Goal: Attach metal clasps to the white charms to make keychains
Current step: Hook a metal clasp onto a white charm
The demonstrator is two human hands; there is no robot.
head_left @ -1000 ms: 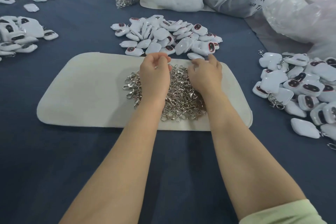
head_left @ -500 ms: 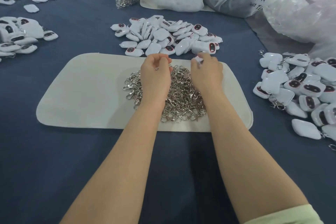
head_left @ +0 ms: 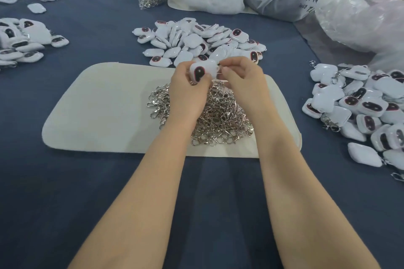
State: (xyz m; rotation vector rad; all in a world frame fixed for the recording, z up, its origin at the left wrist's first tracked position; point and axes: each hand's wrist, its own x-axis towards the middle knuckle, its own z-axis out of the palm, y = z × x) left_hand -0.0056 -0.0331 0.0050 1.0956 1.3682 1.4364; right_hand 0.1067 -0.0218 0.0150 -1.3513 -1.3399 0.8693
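holding one white charm up over the far edge of the clasp pile, my left grip had its fingers curled round the charm's left and lower sides, with the dark oval face turned up toward me. the oval's long axis ran roughly away from me, leaning a little, so the charm's right-hand corner pointed straight across at my other hand.

my right grip was closed to a fine pinch at that corner, thumb and forefinger tips drawn together and touching the charm's edge. whether a clasp sat between them i could not tell: the fingertips hid the spot, and only a thin pale sliver showed just beneath them.

so the thing that mattered lay to the right of my left grip and at the very tips of my right, both hands nearly touching. i judged the left had only to keep the charm steady and that corner exposed, while the right, the nearer one, did the hooking.

spare clasps lay directly below on the cream mat on the tabletop. the heap of bare charms lay just beyond the mat, and the finished keychains were well apart to my right.
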